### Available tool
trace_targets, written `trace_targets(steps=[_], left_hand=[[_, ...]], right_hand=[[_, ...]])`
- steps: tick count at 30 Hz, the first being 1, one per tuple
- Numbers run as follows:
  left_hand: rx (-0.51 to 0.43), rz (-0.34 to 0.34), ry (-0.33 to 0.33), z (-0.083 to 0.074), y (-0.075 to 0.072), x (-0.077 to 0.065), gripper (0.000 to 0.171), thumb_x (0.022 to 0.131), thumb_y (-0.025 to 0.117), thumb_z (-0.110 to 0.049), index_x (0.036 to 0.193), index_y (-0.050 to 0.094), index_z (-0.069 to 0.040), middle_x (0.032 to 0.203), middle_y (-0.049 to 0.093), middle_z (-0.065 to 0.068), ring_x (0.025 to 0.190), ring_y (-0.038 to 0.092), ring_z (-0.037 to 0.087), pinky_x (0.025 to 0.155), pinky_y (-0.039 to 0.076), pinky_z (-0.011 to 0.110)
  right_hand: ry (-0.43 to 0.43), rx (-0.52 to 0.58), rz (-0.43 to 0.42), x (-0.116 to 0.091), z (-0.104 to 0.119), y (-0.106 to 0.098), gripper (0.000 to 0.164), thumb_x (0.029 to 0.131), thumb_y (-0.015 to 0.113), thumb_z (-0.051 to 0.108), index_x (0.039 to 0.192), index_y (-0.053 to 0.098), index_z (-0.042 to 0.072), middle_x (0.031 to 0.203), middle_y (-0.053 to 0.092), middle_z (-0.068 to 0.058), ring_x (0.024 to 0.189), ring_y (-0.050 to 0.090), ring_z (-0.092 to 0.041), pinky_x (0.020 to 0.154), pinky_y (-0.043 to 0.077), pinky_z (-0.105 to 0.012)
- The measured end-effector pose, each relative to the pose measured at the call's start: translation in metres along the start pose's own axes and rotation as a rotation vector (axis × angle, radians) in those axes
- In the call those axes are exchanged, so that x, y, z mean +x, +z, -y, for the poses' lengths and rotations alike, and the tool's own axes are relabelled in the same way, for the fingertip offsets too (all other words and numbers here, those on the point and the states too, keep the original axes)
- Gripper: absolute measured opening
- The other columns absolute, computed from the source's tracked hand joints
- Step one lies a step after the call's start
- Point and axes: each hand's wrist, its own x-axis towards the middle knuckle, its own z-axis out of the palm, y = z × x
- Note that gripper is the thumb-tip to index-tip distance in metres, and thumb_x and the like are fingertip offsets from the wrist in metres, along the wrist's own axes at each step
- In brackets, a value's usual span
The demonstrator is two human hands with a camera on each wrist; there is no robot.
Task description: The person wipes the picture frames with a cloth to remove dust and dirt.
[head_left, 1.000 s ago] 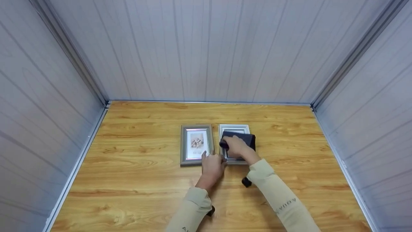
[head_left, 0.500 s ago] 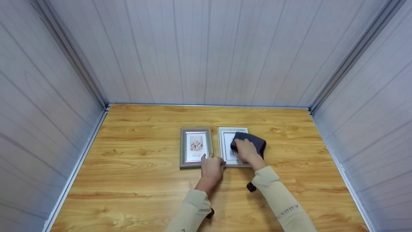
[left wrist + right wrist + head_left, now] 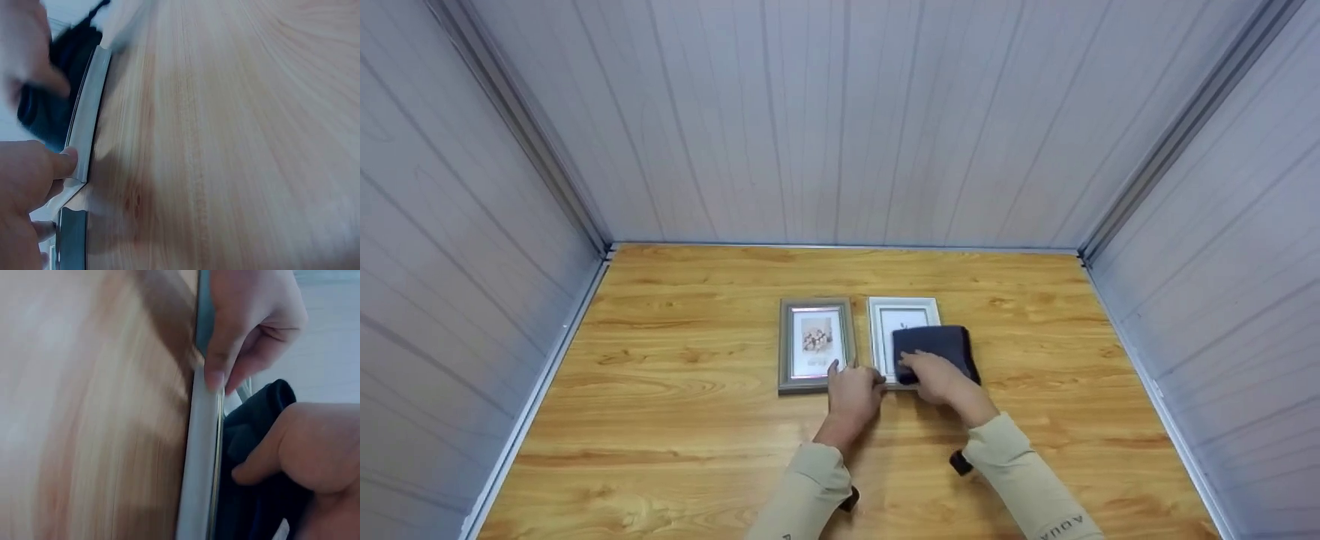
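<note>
Two hands at work: cloth on the white frame

The cloth (image 3: pixel 936 341), dark and folded, covers the near right part of the white frame (image 3: pixel 887 330) and overhangs its right side. The right hand (image 3: pixel 939 377) grips the cloth near its near left corner, thumb pressed against the fabric. The left hand (image 3: pixel 855 394) pinches the near left corner of the white frame between thumb and finger; another of its fingertips lies at the gray frame (image 3: pixel 815 365). Both frames lie flat, side by side, with a narrow strip of counter (image 3: pixel 697 420) between them, midway between its left and right edges and well short of the far edge. A floral print (image 3: pixel 816 335) shows in the gray frame; above the cloth, a small dark motif shows in the white one. Pale panels (image 3: pixel 840 127) rise along the counter's far, left and right edges. Both sleeves (image 3: pixel 802 491) are beige.
</note>
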Motion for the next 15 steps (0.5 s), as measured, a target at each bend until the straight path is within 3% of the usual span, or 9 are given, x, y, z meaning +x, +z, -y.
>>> trace_targets(steps=[4, 9, 12, 15], left_hand=[[-0.012, 0.008, -0.012, 0.002, -0.002, 0.001, 0.008, 0.075, 0.067, -0.032, 0.081, 0.071, -0.029, 0.078, 0.065, -0.016, 0.081, 0.061, 0.013, 0.095, 0.02, 0.051], [-0.035, -0.031, 0.023, 0.002, -0.003, 0.0, 0.006, 0.073, 0.068, -0.031, 0.078, 0.071, -0.028, 0.077, 0.064, -0.016, 0.079, 0.061, 0.013, 0.094, 0.022, 0.052], [-0.045, -0.039, 0.033, 0.001, -0.002, -0.001, 0.005, 0.073, 0.068, -0.031, 0.077, 0.071, -0.028, 0.075, 0.064, -0.016, 0.076, 0.061, 0.013, 0.093, 0.023, 0.053], [-0.049, -0.031, 0.021, 0.0, -0.002, -0.002, 0.005, 0.073, 0.069, -0.031, 0.076, 0.07, -0.028, 0.073, 0.064, -0.017, 0.078, 0.061, 0.015, 0.093, 0.022, 0.053]], right_hand=[[0.088, -0.075, -0.026, 0.006, -0.009, -0.004, 0.05, 0.077, 0.06, 0.002, 0.125, 0.047, 0.004, 0.132, 0.04, -0.014, 0.121, 0.033, -0.033, 0.094, 0.031, -0.042], [0.147, -0.115, -0.095, 0.045, -0.018, -0.004, 0.055, 0.078, 0.062, 0.011, 0.129, 0.042, 0.003, 0.134, 0.036, -0.016, 0.122, 0.03, -0.035, 0.094, 0.031, -0.043], [0.141, -0.087, -0.118, 0.063, -0.018, -0.002, 0.056, 0.078, 0.06, 0.009, 0.13, 0.041, 0.004, 0.135, 0.035, -0.015, 0.123, 0.029, -0.035, 0.095, 0.029, -0.042], [0.087, -0.037, -0.136, 0.067, -0.015, 0.004, 0.057, 0.077, 0.06, 0.006, 0.13, 0.041, 0.005, 0.136, 0.033, -0.013, 0.124, 0.027, -0.033, 0.096, 0.028, -0.041]])
